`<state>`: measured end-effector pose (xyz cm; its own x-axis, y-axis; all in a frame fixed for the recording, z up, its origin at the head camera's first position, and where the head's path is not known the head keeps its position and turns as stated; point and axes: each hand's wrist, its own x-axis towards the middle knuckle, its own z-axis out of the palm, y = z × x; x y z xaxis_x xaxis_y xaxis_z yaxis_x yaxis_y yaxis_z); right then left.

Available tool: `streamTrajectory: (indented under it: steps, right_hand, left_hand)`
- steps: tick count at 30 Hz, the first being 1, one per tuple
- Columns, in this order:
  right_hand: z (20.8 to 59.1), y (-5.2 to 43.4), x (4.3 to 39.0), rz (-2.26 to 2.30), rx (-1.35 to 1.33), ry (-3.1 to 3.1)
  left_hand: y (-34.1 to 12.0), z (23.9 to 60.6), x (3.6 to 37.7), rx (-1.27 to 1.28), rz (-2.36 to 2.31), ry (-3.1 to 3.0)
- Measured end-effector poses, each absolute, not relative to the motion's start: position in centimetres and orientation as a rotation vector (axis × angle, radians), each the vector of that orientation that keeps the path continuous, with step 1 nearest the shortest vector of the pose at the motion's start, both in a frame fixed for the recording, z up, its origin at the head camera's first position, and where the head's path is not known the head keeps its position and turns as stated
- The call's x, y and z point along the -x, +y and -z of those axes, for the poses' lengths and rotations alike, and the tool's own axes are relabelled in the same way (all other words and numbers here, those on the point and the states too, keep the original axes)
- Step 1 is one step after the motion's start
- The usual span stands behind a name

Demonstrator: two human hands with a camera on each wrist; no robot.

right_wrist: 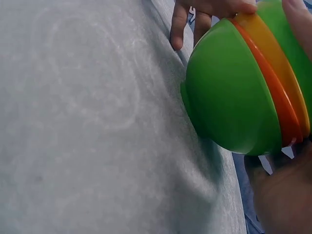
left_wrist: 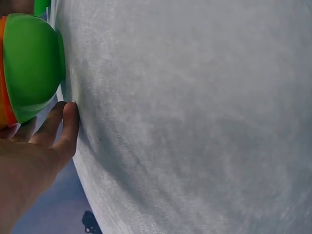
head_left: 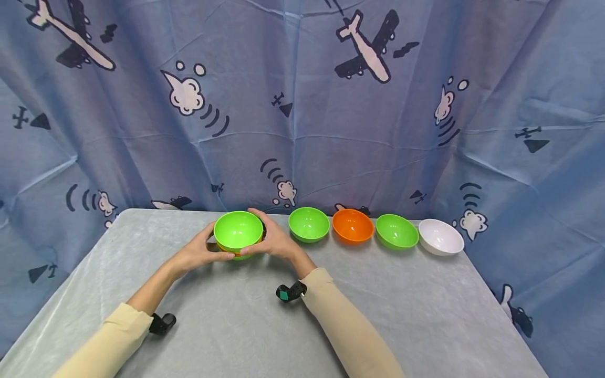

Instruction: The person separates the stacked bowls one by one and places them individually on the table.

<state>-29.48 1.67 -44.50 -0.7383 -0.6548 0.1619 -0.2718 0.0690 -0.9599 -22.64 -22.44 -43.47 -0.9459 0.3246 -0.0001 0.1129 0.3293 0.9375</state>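
Observation:
Near the table's back left stands a stack of nested bowls, upright. A green bowl (head_left: 238, 231) sits on top, a yellow bowl (right_wrist: 280, 61) and an orange bowl (right_wrist: 273, 92) show as bands below it, and another green bowl (right_wrist: 231, 92) is at the bottom, its foot at the tabletop. My left hand (head_left: 200, 249) grips the left side of the stack, thumb in front and fingers spread round behind. From the right, my right hand (head_left: 274, 239) holds it the same way, its thumb against the front near the upper green bowl.
Right of the stack, single bowls stand in a row along the back edge: a green bowl (head_left: 309, 224), an orange bowl (head_left: 352, 226), a second green bowl (head_left: 397, 231) and a white bowl (head_left: 441, 237). A patterned blue curtain (head_left: 302, 105) hangs behind the grey-covered table (head_left: 402, 304).

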Motion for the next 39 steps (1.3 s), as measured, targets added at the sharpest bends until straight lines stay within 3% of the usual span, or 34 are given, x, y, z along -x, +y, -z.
streamTrajectory:
  steps: [27,39]
  right_hand:
    - [44.9,1.9,29.9,1.831,0.976,2.005]
    - [43.3,2.9,30.1,1.91,0.996,2.003]
  left_hand:
    - [-22.4,43.4,22.9,-0.378,-1.657,2.397]
    - [-22.4,43.2,22.8,-0.36,-1.63,2.407]
